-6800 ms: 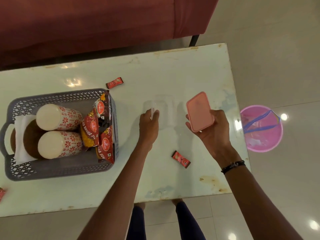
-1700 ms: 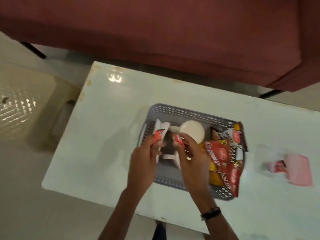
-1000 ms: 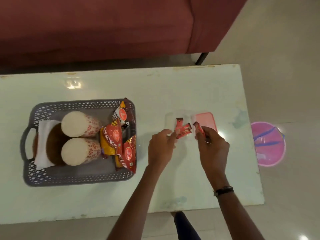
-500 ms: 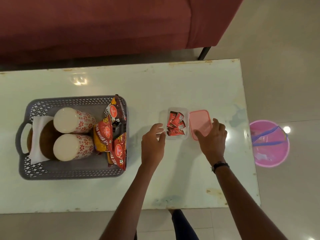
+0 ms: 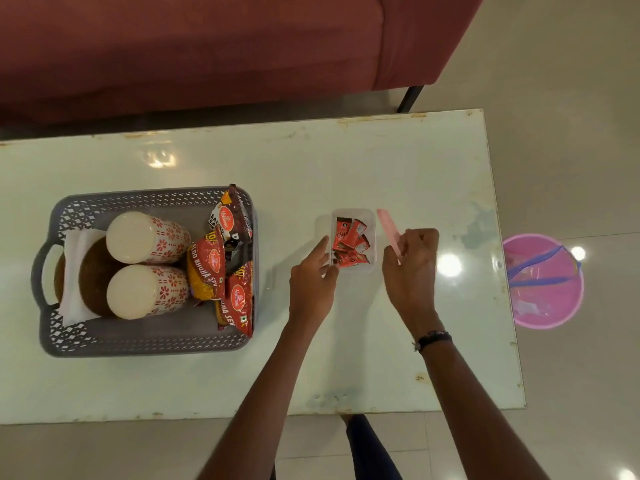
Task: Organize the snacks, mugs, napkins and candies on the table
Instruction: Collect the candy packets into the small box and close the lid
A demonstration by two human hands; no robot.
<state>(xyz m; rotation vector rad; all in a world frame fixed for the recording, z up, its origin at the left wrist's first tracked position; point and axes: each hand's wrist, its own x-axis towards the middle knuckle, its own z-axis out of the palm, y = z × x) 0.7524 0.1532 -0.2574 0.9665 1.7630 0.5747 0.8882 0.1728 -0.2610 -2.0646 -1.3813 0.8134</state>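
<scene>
Between the two hands sits a small clear container [image 5: 354,241] on the pale worktop [image 5: 346,168], with several red candies [image 5: 349,242] piled inside it. The left hand [image 5: 313,275] rests at the container's near left corner, its grip spread, forefinger stretched along the left wall and the other fingertips touching the near edge. The right hand [image 5: 412,265] is just to the other side of the container; its grip is pinched on a pink lid [image 5: 388,230], which is tilted up on edge so that only a thin strip of it shows, slanting beside the container's right wall (whether it touches the rim I cannot tell). A dark band [image 5: 433,338] circles the right wrist.

Well to the left of the left hand lies a grey basket [image 5: 145,342] with a perforated wall. In it, two mugs [image 5: 145,265] with a red flower pattern lie on their sides, one nearer than the other, their pale ends facing up. Left of the mugs are white napkins [image 5: 78,268] over something round and brown. On the basket's right side, nearest the left hand, stand the red and yellow snacks [image 5: 225,271] packets, leaning against the wall.

Far right of the right hand, off the worktop, a pink bucket [image 5: 543,282] stands on the tiled floor. Beyond the worktop is a maroon sofa [image 5: 207,46].
</scene>
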